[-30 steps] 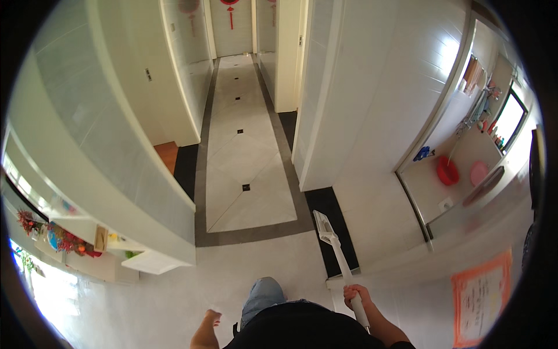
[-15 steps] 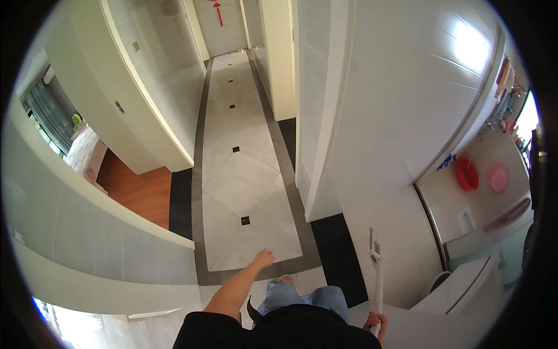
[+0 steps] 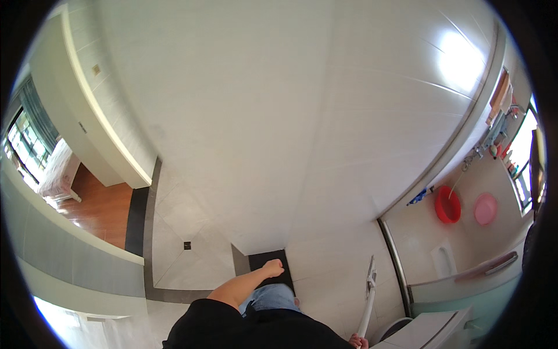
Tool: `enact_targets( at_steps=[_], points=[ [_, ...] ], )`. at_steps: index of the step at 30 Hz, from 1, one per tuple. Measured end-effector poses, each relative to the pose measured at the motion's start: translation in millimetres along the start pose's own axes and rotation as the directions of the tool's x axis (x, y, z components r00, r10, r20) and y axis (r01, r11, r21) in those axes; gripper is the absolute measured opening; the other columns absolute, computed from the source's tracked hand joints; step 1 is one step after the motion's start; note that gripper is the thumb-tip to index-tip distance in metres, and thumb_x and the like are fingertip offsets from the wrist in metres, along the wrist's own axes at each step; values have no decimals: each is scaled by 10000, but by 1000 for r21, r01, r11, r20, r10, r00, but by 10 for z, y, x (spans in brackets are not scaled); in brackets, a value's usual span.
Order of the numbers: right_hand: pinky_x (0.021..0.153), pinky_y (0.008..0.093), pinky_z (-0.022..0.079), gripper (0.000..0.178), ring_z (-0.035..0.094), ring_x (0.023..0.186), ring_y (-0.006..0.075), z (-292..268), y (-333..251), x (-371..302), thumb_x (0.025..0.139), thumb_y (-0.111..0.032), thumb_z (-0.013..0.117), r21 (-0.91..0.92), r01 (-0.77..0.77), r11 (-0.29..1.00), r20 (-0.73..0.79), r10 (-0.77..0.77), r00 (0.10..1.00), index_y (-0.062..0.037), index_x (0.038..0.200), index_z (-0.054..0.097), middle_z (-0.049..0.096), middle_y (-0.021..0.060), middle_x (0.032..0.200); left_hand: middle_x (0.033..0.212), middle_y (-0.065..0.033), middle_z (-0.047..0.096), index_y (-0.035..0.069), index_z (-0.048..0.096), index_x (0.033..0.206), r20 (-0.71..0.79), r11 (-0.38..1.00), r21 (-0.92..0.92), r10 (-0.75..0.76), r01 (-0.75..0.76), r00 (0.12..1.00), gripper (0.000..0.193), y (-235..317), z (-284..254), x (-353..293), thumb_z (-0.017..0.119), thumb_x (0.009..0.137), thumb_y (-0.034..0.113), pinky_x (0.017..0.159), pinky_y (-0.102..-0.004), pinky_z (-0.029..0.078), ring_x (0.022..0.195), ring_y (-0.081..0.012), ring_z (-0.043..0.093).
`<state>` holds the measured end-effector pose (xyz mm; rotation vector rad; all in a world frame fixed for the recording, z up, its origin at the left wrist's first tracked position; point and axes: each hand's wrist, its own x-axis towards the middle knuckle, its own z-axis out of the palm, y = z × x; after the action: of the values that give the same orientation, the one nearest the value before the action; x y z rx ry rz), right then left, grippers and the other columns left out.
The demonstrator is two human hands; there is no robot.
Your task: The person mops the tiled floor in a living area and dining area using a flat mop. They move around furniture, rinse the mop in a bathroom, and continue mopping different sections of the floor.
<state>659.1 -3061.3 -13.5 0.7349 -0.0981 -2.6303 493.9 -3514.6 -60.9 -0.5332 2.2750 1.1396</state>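
Note:
My left hand (image 3: 274, 268) hangs in front of my body with its fingers curled in, and nothing shows in it. It is above the black threshold strip (image 3: 268, 257) and touches nothing. Low at the right, my right hand (image 3: 358, 341) is wrapped round a white pole with a narrow flat head (image 3: 367, 311), like a mop. The pole is held at a slant, head end up and away from me, over the pale tiled floor. The lower end of the pole is hidden past my hand and the picture's edge.
A pale wall (image 3: 273, 128) stands straight ahead. To the right, a metal floor track (image 3: 395, 264) edges a washing area with a red basin (image 3: 447, 205), a pink basin (image 3: 485, 209) and a glass panel (image 3: 459, 291). A white cabinet (image 3: 430, 331) is near right. At left, a doorway opens onto wooden floor (image 3: 102, 200).
My view has turned right: the long hallway has gone out of sight and the pale wall now fills the front. My right hand still holds the pole; my left arm has swung across my body.

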Motion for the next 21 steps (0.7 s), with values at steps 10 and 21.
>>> enact_targets(
  at_steps=[10,21],
  points=[
    [427,236,348,101,354,441,94,1151,-1598,575,690,-56,462,281,113,953,74,-139,988,-47,694,361,352,-3,539,579,-200,539,-40,553,644,71,936,334,-142,111,987,187,1555,454,1518,442,585,100,468,-359,437,506,-284,549],
    [386,182,387,269,432,408,63,2620,-3353,1388,663,-98,457,366,488,792,-3,-523,852,44,882,391,428,6,551,726,-129,551,38,516,818,447,929,159,234,-334,863,205,5646,2737,3433,508,666,176,470,-310,420,581,-223,529]
  ],
)
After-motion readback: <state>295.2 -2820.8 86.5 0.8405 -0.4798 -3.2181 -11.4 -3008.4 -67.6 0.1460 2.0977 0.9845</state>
